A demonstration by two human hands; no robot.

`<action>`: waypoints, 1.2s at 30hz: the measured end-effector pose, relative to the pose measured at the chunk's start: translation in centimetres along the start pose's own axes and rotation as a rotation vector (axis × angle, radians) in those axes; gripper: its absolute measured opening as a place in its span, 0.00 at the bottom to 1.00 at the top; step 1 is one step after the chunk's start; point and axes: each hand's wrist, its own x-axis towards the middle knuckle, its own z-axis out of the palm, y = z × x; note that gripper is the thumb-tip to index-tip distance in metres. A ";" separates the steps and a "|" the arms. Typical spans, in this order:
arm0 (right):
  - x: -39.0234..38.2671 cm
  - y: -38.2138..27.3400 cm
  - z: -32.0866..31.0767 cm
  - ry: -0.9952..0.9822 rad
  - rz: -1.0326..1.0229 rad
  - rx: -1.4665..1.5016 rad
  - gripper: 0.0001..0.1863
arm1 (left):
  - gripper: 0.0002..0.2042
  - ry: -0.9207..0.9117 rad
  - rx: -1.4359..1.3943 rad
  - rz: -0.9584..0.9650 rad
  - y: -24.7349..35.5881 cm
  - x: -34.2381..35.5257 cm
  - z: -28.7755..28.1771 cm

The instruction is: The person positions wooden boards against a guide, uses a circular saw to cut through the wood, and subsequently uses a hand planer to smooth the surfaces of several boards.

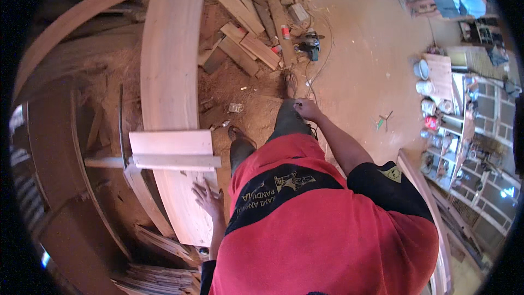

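Note:
My left hand (pixel 208 199) lies with its fingers spread on a long, wide, pale wooden plank (pixel 170 65) at the left. Across that plank, just beyond the fingers, sits a shorter board (pixel 170 141). A narrow wooden strip (pixel 177 161) runs along the short board's near edge. Held in front of my right thigh, my right hand (pixel 308 109) is closed, its fingers curled in. Whatever those fingers may hold is too small or hidden to name.
Scrap wood (pixel 245 49) is heaped ahead, beside a dark power tool (pixel 310 49) with a trailing cable. Stacked thin boards (pixel 158 279) lie at the lower left. Buckets (pixel 421 70) and cluttered shelves (pixel 450 150) line the right. Another person (pixel 450 6) is at the far right.

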 end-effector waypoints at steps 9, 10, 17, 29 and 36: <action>18.8 14.6 -7.0 -0.212 0.114 -0.156 0.16 | 0.38 0.064 -0.034 -0.472 15.7 -2.1 2.6; 22.4 17.7 -6.4 -0.271 0.168 -0.187 0.17 | 0.37 -0.099 -0.039 -0.514 17.6 -1.8 4.8; 46.6 38.5 2.1 -0.207 0.142 -0.597 0.23 | 0.30 -0.583 -0.309 -0.770 34.5 8.3 9.0; 54.9 48.3 -5.4 -0.561 0.414 -0.509 0.32 | 0.20 -0.610 -0.479 -0.936 42.1 15.3 6.6; 39.4 29.8 -31.2 -0.269 0.407 -0.090 0.43 | 0.18 -0.437 -1.008 -0.702 45.3 20.4 6.1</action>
